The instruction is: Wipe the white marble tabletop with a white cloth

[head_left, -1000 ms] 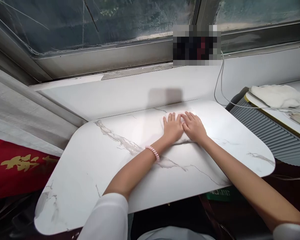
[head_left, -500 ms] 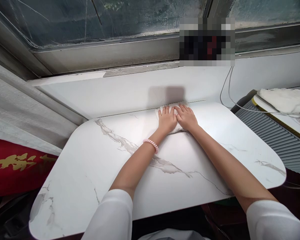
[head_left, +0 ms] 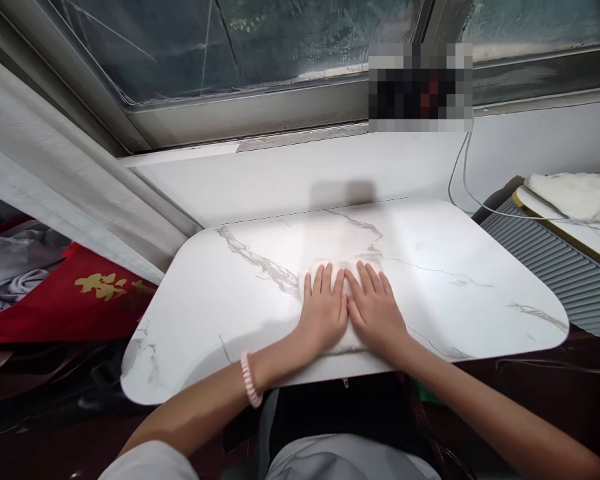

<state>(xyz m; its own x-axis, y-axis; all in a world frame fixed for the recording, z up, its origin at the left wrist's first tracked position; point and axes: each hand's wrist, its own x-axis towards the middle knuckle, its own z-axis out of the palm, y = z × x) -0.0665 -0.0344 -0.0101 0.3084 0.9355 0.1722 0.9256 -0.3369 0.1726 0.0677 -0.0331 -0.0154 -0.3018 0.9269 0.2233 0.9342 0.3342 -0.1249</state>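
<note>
The white cloth lies directly beneath my left hand and my right hand, neither one nearer, close to the front edge of the bench, and both are open flat, grasping nothing.

From where I stand, I see a pale pink band circling the left wrist, its rounded coils like a telephone cord. The left sleeve is plain white and short; the shirt front is whitish, with soft grey folds.
</note>
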